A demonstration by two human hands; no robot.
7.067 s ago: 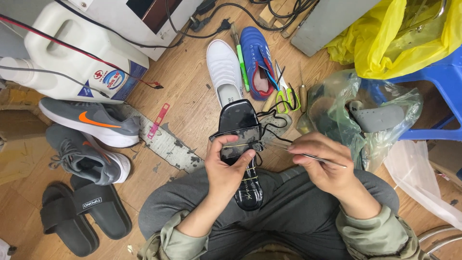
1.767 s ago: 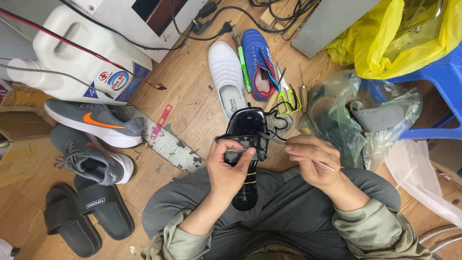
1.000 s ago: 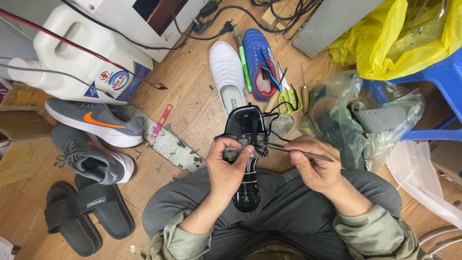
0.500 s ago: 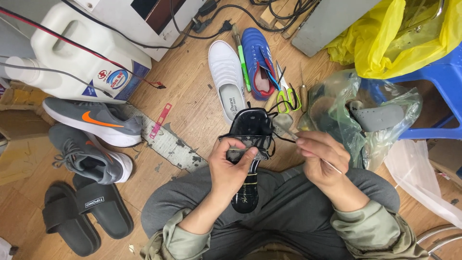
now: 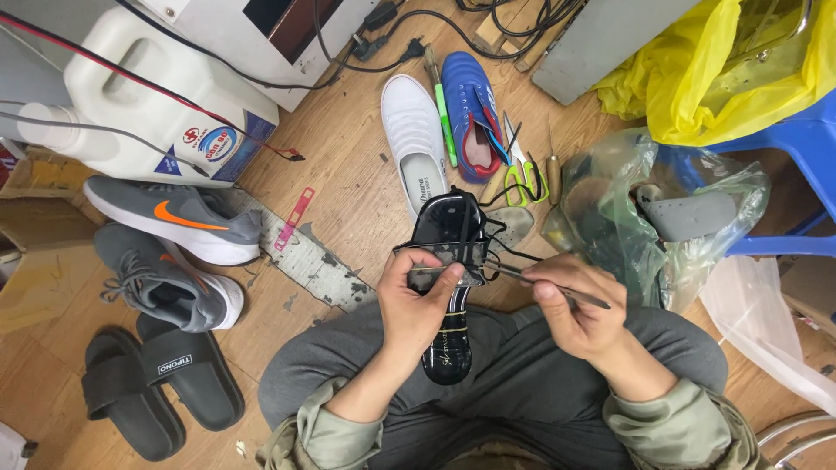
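Over the lap, the left hand (image 5: 416, 300) grips a glossy black strappy sandal (image 5: 448, 287); the right hand (image 5: 579, 305) pinches a thin metal awl (image 5: 544, 285) into its strap. White slip-on shoe (image 5: 415, 144), blue boot (image 5: 470, 113) and clear plastic bag (image 5: 610, 209) crowd just beyond.

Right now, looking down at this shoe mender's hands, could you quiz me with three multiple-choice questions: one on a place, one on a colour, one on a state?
1. Where does the white shoe lie?
A. Beside the blue shoe
B. On the lap
C. In the bag

2. What colour are the slide sandals?
A. Yellow
B. Dark grey
C. Red

3. What is the left hand doing?
A. Resting flat on the floor
B. Gripping the black sandal
C. Hanging empty

Answers: A, they lie side by side; B, both are dark grey; B, fingers wrap it while the right hand holds a thin tool.
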